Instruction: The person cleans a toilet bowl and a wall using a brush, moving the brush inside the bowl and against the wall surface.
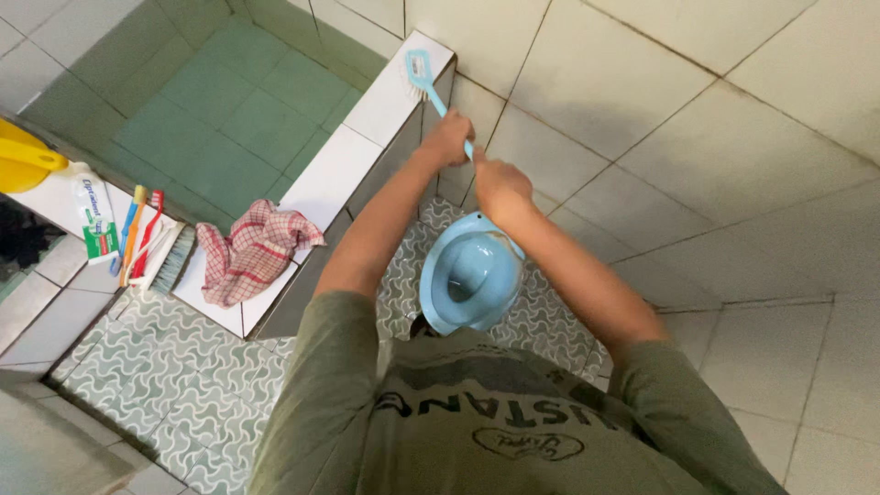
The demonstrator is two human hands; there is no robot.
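Both my hands grip the handle of a light blue scrub brush [420,71]. My left hand [448,137] holds it higher up and my right hand [500,186] just below. The white-bristled brush head rests on the far corner of the white tiled ledge [339,165] of a water basin. Below my hands a light blue squat toilet [470,272] sits in the patterned floor.
On the ledge lie a red checked cloth [252,249], a scrub brush [174,259], toothbrushes [137,229] and a toothpaste tube [94,215]. A yellow scoop [23,156] sits at far left. The green-tiled basin [229,101] holds water. Tiled walls stand to the right.
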